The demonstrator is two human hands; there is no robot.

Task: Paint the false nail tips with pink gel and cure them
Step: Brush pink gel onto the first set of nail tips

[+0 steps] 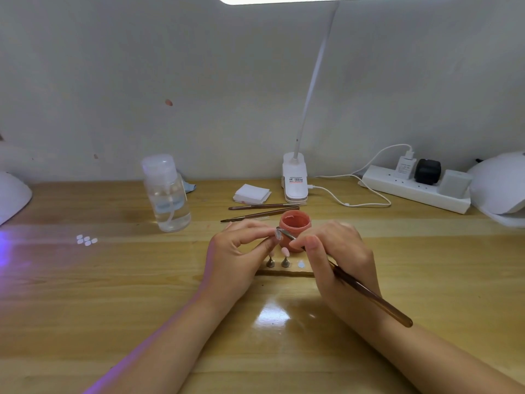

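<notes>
A clear nail tip (277,234) is being pinched between the fingers of the left hand (238,257) in front of the open pink gel jar (295,223), while the brush (366,294) is being gripped by the right hand (336,251) and its bristles are being laid on the tip. Painted tips are being kept on the stand (285,273) on the worktop (142,294). Judged from here, gel may be smeared onto the pinching fingers, or the small tip dropped, if the brush is being pressed too hard
</notes>
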